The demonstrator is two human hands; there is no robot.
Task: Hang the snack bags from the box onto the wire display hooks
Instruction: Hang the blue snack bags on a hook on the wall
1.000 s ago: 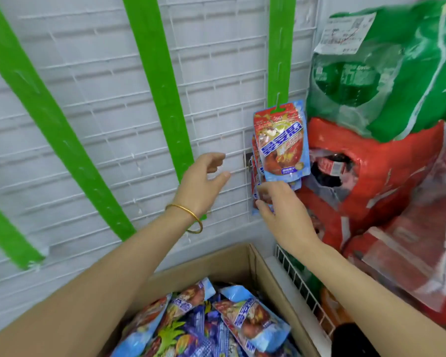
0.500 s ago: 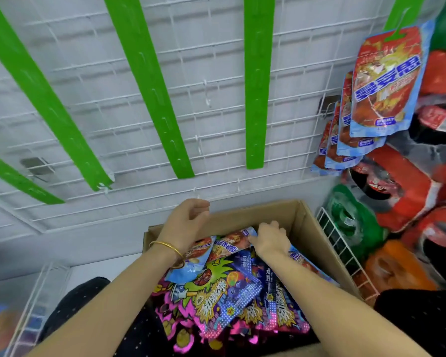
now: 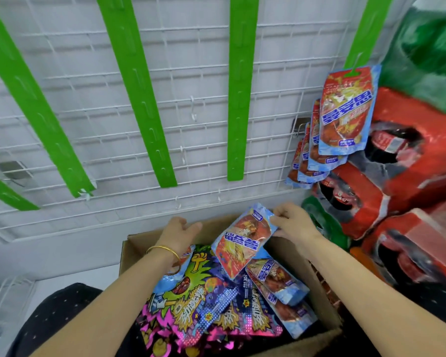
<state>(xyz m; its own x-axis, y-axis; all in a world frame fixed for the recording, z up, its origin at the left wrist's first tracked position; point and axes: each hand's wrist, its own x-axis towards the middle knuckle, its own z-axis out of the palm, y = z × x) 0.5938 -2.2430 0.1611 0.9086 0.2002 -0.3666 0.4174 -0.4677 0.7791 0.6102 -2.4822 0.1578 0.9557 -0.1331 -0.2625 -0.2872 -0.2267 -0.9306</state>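
A cardboard box (image 3: 319,300) below me holds several snack bags (image 3: 278,282), red-and-blue ones on purple and green ones. My right hand (image 3: 292,222) pinches the top edge of one red-and-blue snack bag (image 3: 243,243) and holds it above the box. Over the box's far left side hovers my left hand (image 3: 179,234), fingers relaxed, holding nothing. On the white wire grid (image 3: 191,99), several matching bags (image 3: 344,117) hang from a green strip (image 3: 363,29) at the right.
More green strips (image 3: 240,99) hang bare across the grid. Red and green bulk packs (image 3: 410,176) are stacked at the right, close to the box. A small wire rack (image 3: 8,302) stands at the lower left. My dark-clothed knees flank the box.
My hands dropped from the hung bags down into the box. My right hand has since lifted one red-and-blue bag out; the left hand stays above the box.
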